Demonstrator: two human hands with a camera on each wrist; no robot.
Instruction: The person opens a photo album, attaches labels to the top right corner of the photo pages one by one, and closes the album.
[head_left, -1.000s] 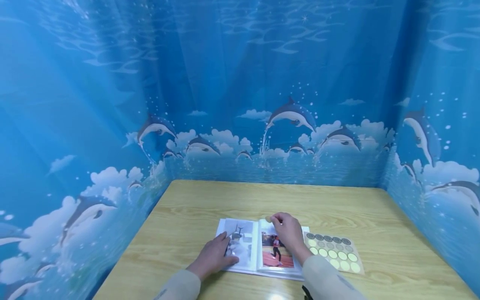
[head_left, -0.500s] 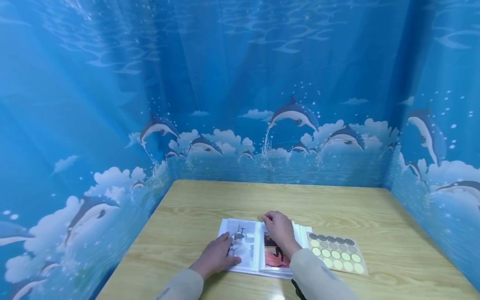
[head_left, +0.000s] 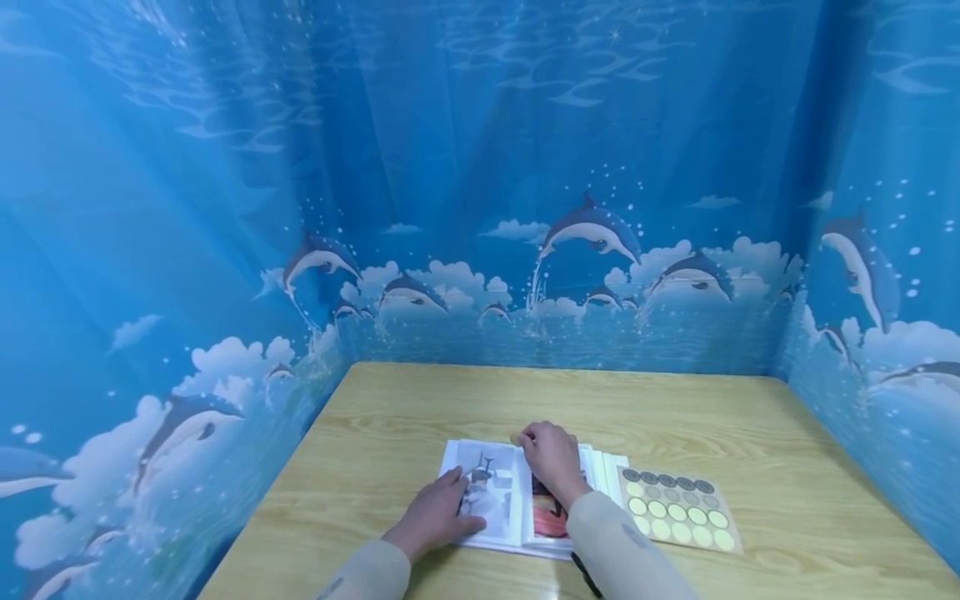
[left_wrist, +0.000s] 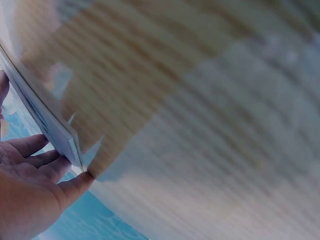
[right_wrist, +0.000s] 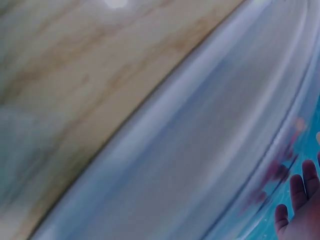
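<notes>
Head view: resting the left hand (head_left: 438, 510) loosely on the open album (head_left: 517, 525) lying on the tabletop (head_left: 420, 400), likely to steady it; pinching a small tan piece (head_left: 515, 437) with the right hand (head_left: 553, 454) near the album's top edge; spotted sheet (head_left: 666, 502) at right, presumably for easy reach.

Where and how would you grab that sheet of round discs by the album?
Probably by the right edge of the sheet, coming from the right, lightly pinching. It lies flat and looks thin, so an edge seems easiest to lift; this one is unobstructed, while the left side sits beside the album and near the right sleeve.
</notes>
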